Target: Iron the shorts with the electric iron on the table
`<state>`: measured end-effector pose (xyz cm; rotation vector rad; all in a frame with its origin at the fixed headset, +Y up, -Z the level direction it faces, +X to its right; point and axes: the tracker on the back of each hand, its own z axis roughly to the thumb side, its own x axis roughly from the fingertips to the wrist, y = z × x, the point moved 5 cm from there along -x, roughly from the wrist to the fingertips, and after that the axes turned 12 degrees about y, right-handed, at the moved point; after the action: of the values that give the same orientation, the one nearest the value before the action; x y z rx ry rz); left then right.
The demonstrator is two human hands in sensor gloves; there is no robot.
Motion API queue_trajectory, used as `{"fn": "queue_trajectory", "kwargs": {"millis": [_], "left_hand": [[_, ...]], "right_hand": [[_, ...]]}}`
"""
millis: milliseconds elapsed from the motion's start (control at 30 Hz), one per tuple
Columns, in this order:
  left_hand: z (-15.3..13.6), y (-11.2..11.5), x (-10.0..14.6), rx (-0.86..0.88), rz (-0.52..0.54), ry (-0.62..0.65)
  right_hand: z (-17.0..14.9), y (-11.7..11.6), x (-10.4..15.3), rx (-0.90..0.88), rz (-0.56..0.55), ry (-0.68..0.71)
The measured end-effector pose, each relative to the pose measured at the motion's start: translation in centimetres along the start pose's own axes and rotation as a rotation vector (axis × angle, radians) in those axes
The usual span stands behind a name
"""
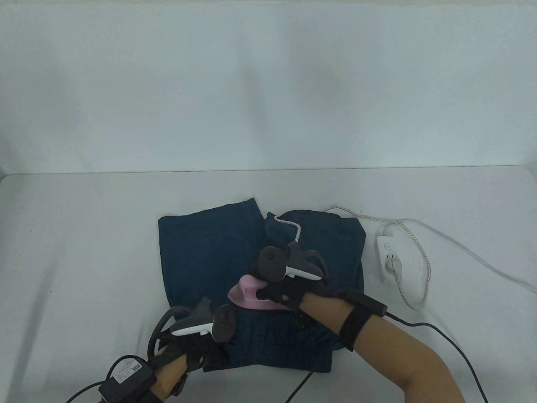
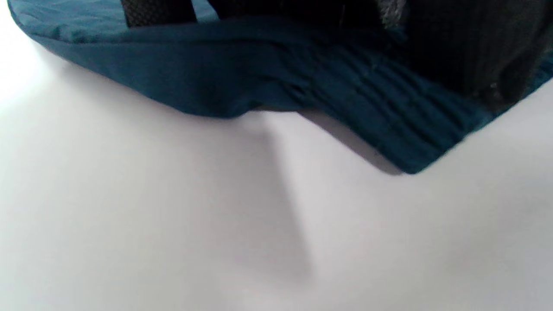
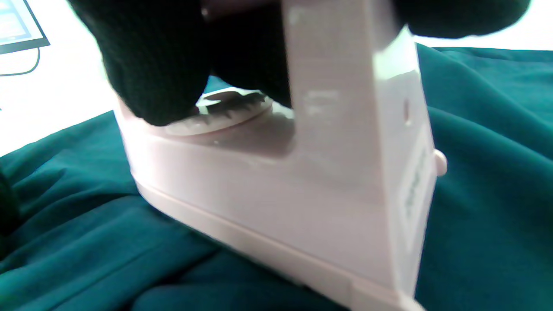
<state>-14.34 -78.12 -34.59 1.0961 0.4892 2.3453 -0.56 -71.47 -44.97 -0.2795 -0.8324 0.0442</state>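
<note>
Shorts of dark teal cloth [image 1: 201, 252] lie spread near the table's [image 1: 75, 252] front edge, at its middle. On them sits a pale pink plastic electric iron [image 1: 249, 295], the right hand [image 1: 289, 289] curled round its handle. Left hand [image 1: 197, 346] rests on the waistband's front left corner; its finger pose cannot be told. White power strip [image 1: 388, 258] lies just right of the shorts.

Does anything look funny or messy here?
A bit. The iron's braided cord lies across the shorts where the pink iron is working, and the far right leg is bunched instead of flat.
</note>
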Motion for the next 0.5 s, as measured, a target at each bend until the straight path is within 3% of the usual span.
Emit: {"fn": "queue_trajectory", "kwargs": {"millis": [233, 500], "left_hand": [[0.0, 0.0, 0.0, -0.001, 0.000, 0.002], [0.0, 0.0, 0.0, -0.002, 0.001, 0.001]], "right_hand": [[1.0, -0.1, -1.1, -0.006, -0.013, 0.026], [4.2, -0.6, -3.9, -0.018, -0.032, 0.101]]}}
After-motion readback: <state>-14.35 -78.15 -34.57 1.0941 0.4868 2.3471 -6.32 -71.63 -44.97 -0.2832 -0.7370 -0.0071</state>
